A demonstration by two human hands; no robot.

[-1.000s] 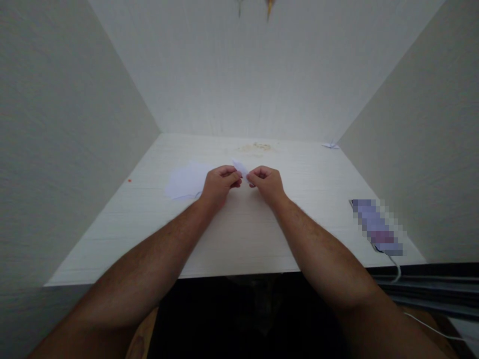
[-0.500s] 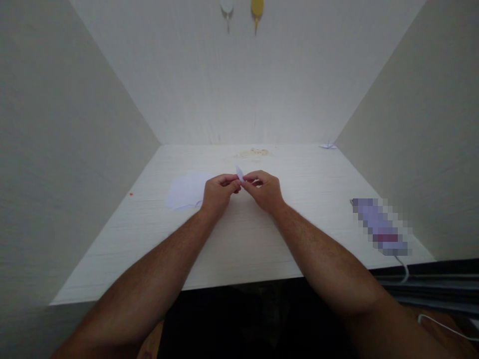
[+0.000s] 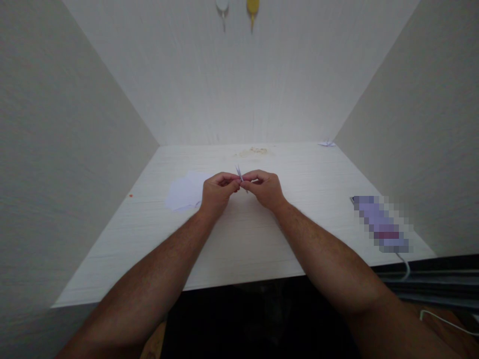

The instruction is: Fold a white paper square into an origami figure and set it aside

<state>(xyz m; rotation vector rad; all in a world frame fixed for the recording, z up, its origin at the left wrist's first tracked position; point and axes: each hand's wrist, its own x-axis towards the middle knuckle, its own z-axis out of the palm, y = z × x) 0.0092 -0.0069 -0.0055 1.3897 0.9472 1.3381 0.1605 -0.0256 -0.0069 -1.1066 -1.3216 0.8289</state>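
We count 2 hands: left hand [image 3: 218, 192], right hand [image 3: 267, 190]; 1 held paper slip [image 3: 238, 171]; 1 paper pile [image 3: 185, 190], sheets uncountable; 1 corner paper [image 3: 327, 144]; 2 wall hooks: white hook [image 3: 222, 5], yellow hook [image 3: 253, 6]; 1 pixelated device [image 3: 378, 222]; 1 red speck [image 3: 130, 196]; 1 tabletop [image 3: 247, 244]

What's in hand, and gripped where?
A small piece of folded white paper, pinched around its middle by the fingertips of both the left hand and the right hand; its upper end sticks out free.
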